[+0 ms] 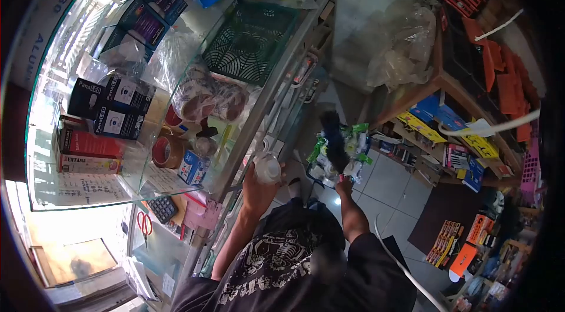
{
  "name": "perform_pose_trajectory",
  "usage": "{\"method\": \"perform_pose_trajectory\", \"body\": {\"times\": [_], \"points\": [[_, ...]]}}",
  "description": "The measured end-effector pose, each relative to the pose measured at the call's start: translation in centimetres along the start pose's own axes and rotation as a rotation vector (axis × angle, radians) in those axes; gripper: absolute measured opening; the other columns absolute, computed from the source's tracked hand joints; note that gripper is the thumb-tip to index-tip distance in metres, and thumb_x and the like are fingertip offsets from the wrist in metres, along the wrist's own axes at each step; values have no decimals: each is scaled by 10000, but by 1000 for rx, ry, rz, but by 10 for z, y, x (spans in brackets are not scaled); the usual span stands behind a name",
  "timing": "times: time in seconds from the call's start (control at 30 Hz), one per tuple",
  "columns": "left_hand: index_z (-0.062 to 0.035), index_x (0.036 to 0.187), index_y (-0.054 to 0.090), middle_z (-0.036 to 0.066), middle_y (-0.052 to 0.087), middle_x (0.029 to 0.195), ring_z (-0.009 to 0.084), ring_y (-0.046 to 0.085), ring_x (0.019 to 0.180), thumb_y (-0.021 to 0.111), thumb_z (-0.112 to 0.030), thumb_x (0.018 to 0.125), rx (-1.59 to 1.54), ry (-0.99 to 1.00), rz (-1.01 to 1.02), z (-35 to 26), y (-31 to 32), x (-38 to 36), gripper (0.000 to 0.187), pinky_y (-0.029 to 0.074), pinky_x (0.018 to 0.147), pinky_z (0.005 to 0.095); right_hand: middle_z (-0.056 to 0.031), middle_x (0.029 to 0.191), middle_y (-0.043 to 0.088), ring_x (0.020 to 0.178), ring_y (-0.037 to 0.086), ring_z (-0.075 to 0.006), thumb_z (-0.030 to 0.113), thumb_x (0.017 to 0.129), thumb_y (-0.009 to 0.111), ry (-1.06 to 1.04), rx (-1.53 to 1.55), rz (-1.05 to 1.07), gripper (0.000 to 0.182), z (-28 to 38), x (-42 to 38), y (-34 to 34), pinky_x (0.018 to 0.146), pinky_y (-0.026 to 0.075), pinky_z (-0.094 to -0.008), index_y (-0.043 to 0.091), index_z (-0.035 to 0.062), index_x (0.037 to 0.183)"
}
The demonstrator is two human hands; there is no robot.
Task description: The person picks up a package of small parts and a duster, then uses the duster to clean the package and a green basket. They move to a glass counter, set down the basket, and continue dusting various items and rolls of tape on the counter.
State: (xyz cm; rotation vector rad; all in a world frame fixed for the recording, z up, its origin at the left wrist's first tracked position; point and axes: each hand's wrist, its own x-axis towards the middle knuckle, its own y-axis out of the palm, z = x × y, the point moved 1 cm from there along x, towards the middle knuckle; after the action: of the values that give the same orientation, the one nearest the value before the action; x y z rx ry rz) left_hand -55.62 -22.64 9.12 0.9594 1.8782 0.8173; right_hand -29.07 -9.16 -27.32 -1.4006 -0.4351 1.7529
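Holding a dark, fluffy duster [334, 141] over green-and-white packets [357, 147], the right hand [345, 186] has its grip clenched on the handle; the left hand [259, 188] grasps a round whitish item [268, 168] beside the glass-topped surface [252, 129], where tape rolls [168, 151] lie.

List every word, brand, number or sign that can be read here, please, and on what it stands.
"PanaLED": black boxes
"AA80" and "ALUM", maybe cut off: dark strip at left edge
Too small or blurred to read surely: red box, paper list, shirt, shelf boxes.
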Motion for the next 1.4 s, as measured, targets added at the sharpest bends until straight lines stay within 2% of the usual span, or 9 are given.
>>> {"method": "perform_pose_trajectory", "body": {"times": [0.37, 0.47, 0.53, 0.6, 0.77, 0.83, 1.07, 1.17, 1.4], "points": [[-97, 1324, 408, 131, 575, 1130, 212, 578, 930, 373, -408, 1002, 309, 78, -153, 12, 0, 6, 449, 469, 798, 381, -206, 1157, 572, 1127, 535, -333, 402, 798, 683, 68, -22, -301, 668, 51, -35, -39, 902, 453, -479, 427, 43, 1299], [-87, 1365, 345, 102, 539, 1147, 185, 518, 1006, 379, -344, 1013, 688, 100, -150, 8, 2, 13, 438, 409, 891, 348, -160, 1142, 582, 1067, 567, -270, 316, 861, 654, -491, 307, -433, 527, 75, -45, -49, 861, 472, -396, 463, 33, 1263], [-80, 1391, 306, 100, 518, 1180, 193, 482, 1090, 370, -315, 1018, 929, 125, -112, 10, 3, 22, 446, 361, 974, 356, -106, 1114, 583, 1000, 581, -186, 248, 926, 594, -491, 921, 239, 402, 131, -100, -97, 791, 475, -302, 490, 24, 1243], [-70, 1355, 335, 42, 478, 1071, 110, 431, 954, 447, -259, 1004, 869, 309, -55, 20, -4, 38, 415, 384, 840, 260, -90, 1093, 583, 945, 583, -152, 237, 940, 577, -624, 988, 364, 387, 179, -151, -143, 759, 466, -273, 488, 24, 1250], [1, 1431, 244, 143, 340, 1384, 221, 330, 1294, 423, -303, 1009, 1010, 494, 8, 19, 2, 71, 550, 250, 1077, 327, -61, 1001, 607, 786, 586, -96, 219, 940, 585, -929, 1117, 512, 391, 271, -214, -201, 666, 464, -246, 491, 20, 1263], [-18, 1446, 237, 136, 331, 1410, 223, 314, 1315, 398, -328, 1015, 961, 506, -9, 0, 19, 81, 555, 243, 1084, 332, -41, 931, 625, 725, 572, -71, 212, 930, 605, -1004, 797, 201, 364, 297, -205, -210, 603, 465, -229, 524, 14, 1226], [-44, 1438, 329, 150, 388, 1426, 238, 341, 1333, 386, -236, 1013, 969, 766, 29, -87, 115, 83, 470, 256, 1092, 350, -17, 730, 598, 524, 519, -60, 239, 903, 643, -1081, 1053, 197, 311, 435, -193, -296, 457, 413, -234, 587, -9, 1083], [33, 1370, 347, 258, 400, 1366, 398, 383, 1279, 494, -52, 905, 1489, 987, -133, -108, 111, 112, 495, 298, 1077, 421, -39, 697, 606, 524, 547, -77, 257, 892, 645, -1090, 1007, 255, 307, 509, -168, -302, 458, 426, -242, 604, -13, 1032], [108, 1381, 268, 367, 263, 1411, 527, 211, 1341, 538, -128, 869, 2123, 873, -166, -89, 87, 132, 625, 256, 1065, 565, -118, 727, 646, 594, 664, -217, 197, 819, 670, -871, 513, 331, 273, 623, -95, -207, 492, 509, -339, 621, -58, 904]]}}
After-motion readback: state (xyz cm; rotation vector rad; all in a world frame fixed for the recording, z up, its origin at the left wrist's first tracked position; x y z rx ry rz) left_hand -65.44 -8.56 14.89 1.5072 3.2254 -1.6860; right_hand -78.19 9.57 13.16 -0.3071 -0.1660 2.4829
